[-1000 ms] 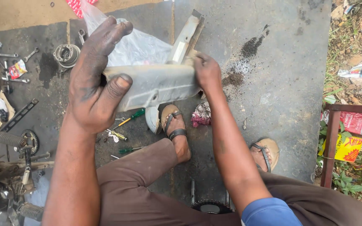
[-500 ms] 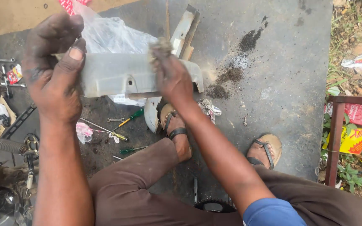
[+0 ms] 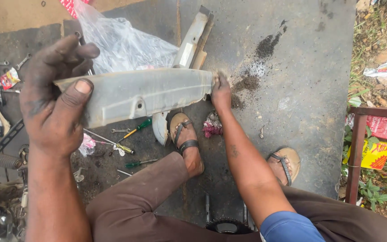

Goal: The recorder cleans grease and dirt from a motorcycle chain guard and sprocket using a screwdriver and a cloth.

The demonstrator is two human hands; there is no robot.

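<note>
Both hands on the grey cover.
I see left hand (image 3: pixel 54 107) clamping cover (image 3: pixel 144 94) at its near end; right hand (image 3: pixel 221 89) grips the far end. Screwdriver (image 3: pixel 135 131) lies below.

Screwdrivers (image 3: pixel 133 134) lie left of sandalled foot (image 3: pixel 187 141).
</note>
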